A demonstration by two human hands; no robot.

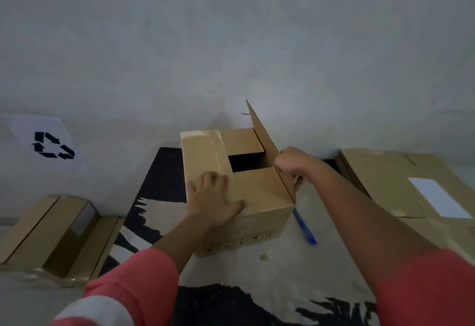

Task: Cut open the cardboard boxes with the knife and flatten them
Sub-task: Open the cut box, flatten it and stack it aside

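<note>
A brown cardboard box [259, 192] stands on the rug in the middle of the view, against the wall. Its right top flap [262, 130] stands raised, and a dark gap shows between the inner flaps. My left hand [213, 197] lies flat with spread fingers on the left top flap. My right hand [290, 165] grips the lower edge of the raised right flap with curled fingers. A blue knife [304, 226] lies on the rug just right of the box, untouched.
A black and cream patterned rug [231, 269] covers the floor. Flattened cardboard [51, 233] lies at the left. A large flat box with a white label [401, 181] lies at the right. A sheet with a recycling symbol [51, 143] hangs on the grey wall.
</note>
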